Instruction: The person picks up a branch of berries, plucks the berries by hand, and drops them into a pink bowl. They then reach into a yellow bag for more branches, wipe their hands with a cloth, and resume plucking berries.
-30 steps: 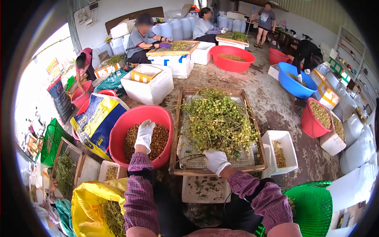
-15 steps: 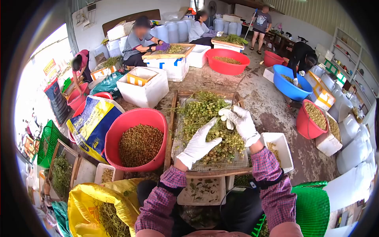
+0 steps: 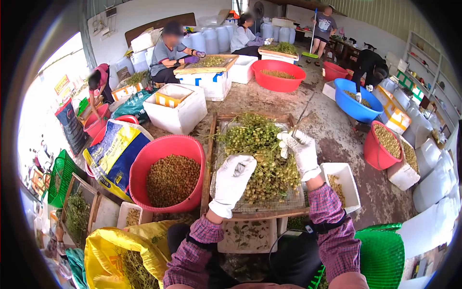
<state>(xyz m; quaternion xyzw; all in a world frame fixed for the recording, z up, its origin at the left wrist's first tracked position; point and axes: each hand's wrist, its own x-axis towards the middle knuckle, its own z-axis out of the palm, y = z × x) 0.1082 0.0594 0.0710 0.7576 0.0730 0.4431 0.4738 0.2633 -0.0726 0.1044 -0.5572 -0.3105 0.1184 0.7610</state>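
Note:
A heap of green stalks with small round fruits (image 3: pixel 262 156) lies on a wood-framed mesh screen (image 3: pixel 298 208) in front of me. My left hand (image 3: pixel 234 180), in a white glove, is over the screen's left part with its fingers curled; what they hold, if anything, is too small to make out. At the heap's right side my right hand (image 3: pixel 302 151), also gloved, pinches a thin stalk that sticks up past the fingers. Left of the screen stands a red tub (image 3: pixel 139 159) of loose brownish fruits.
A white foam box (image 3: pixel 353 190) is right of the screen, a yellow sack (image 3: pixel 101 250) at lower left and a green basket (image 3: pixel 382 255) at lower right. Several people work farther off, around a red basin (image 3: pixel 279 82) and a blue basin (image 3: pixel 358 108).
My left hand has drawn back from the heap and turned, its fingers now curled. My right hand has shifted slightly right. A person at the back now holds the broom more upright.

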